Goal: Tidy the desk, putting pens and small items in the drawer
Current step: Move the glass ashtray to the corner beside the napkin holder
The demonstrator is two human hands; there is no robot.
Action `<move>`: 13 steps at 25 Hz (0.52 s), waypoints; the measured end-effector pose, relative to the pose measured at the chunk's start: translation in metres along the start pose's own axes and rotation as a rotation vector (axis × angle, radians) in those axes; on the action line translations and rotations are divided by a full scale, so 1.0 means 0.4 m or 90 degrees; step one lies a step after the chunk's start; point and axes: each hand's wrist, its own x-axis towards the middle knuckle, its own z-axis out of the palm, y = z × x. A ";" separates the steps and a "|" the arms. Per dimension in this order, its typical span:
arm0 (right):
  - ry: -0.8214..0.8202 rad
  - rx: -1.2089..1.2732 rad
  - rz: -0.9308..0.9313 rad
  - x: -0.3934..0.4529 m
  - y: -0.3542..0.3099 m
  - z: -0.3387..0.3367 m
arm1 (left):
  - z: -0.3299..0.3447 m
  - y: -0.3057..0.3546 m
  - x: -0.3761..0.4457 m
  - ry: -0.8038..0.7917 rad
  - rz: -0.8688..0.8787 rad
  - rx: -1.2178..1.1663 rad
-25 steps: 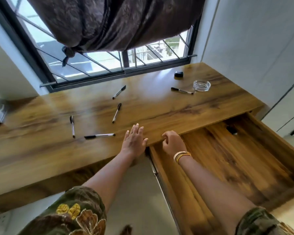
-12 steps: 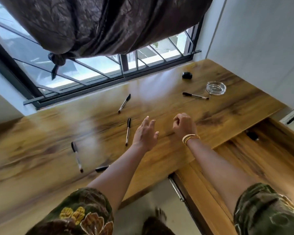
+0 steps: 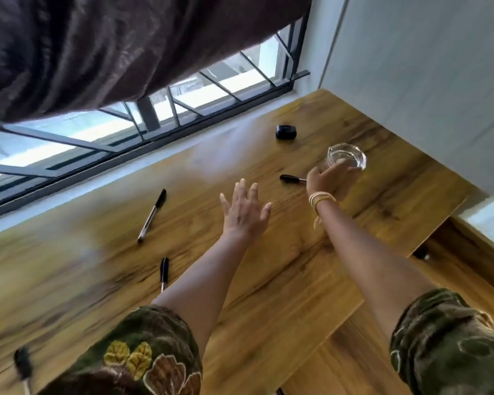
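As the right hand (image 3: pixel 330 179) reaches the far pen (image 3: pixel 293 179) beside the glass dish (image 3: pixel 346 156), apparently to grab it, fingers loosely spread, the left hand (image 3: pixel 244 209) hovers wide open.

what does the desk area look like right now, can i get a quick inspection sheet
surface: wooden desk, streaked grain, blurred at left
job's things: pens on the desk, one near the window, one by the left forearm, one partly under the right hand, one blurred at lower left; drawer open at right, a small dark item in it
clutter: glass ashtray; small black case
hands: left hand open, fingers spread above the desk; right hand reaching at the ashtray and pen, grip unclear
cables: nothing seen
surroundings: barred window, dark curtain, white wall
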 end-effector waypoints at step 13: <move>-0.032 -0.004 0.188 0.293 0.102 0.018 | 0.058 -0.036 0.049 0.023 0.015 0.039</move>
